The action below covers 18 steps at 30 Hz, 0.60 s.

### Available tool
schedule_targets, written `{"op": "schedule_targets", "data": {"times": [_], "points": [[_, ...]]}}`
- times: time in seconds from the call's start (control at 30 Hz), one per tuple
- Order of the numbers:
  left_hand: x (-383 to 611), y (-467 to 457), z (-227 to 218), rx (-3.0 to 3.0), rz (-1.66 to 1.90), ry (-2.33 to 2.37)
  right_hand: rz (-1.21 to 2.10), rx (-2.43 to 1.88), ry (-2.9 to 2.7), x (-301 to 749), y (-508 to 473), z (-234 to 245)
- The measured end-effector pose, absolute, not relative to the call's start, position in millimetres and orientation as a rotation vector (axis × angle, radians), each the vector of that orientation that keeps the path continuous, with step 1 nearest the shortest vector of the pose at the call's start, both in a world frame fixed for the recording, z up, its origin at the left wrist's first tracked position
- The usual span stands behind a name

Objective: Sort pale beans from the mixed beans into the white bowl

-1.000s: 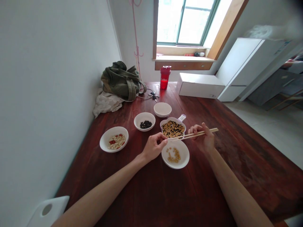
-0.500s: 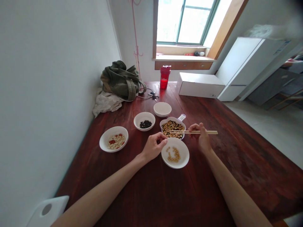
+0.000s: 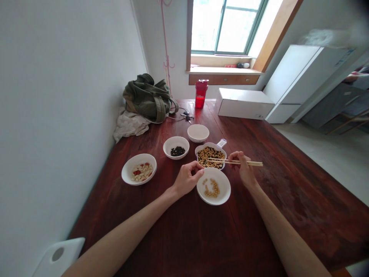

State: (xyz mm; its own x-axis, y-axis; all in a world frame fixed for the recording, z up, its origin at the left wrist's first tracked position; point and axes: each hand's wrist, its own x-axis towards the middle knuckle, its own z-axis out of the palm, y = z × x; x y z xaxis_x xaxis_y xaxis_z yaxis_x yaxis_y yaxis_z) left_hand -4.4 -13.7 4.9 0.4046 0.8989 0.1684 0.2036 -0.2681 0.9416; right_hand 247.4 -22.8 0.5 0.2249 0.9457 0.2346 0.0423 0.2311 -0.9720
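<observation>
My right hand (image 3: 242, 165) is closed around a pair of wooden chopsticks (image 3: 253, 164), whose tips reach into a handled dish (image 3: 221, 144) of mixed yellow and black beans (image 3: 211, 154). With closed fingers, my left hand (image 3: 188, 177) grips the left rim of a white bowl (image 3: 227, 192) on the near side of that dish. Several yellow soybeans (image 3: 213, 188) lie in this bowl. Whether the chopstick tips pinch a bean is too small to tell.
Left of the dish stands a white bowl (image 3: 167, 145) of black beans, and farther left a bowl (image 3: 125, 171) with pale and red pieces. Behind is another white bowl (image 3: 198, 132). A red shaker bottle (image 3: 201, 94), white box (image 3: 245, 103), keys (image 3: 188, 116) and green bag (image 3: 148, 98) sit farther back.
My right hand has shifted slightly left, and the chopsticks now slant a little more, their tips slightly more apart within the dish. My left hand stays at the bowl's rim.
</observation>
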Motion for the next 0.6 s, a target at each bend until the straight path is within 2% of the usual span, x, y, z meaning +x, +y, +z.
{"op": "schedule_targets", "data": {"times": [0.6], "points": [[-4.8,-12.5,2.4,1.743,0.933,0.966,0.924,-1.115,-1.144,248.1,-21.3,-4.8]]}}
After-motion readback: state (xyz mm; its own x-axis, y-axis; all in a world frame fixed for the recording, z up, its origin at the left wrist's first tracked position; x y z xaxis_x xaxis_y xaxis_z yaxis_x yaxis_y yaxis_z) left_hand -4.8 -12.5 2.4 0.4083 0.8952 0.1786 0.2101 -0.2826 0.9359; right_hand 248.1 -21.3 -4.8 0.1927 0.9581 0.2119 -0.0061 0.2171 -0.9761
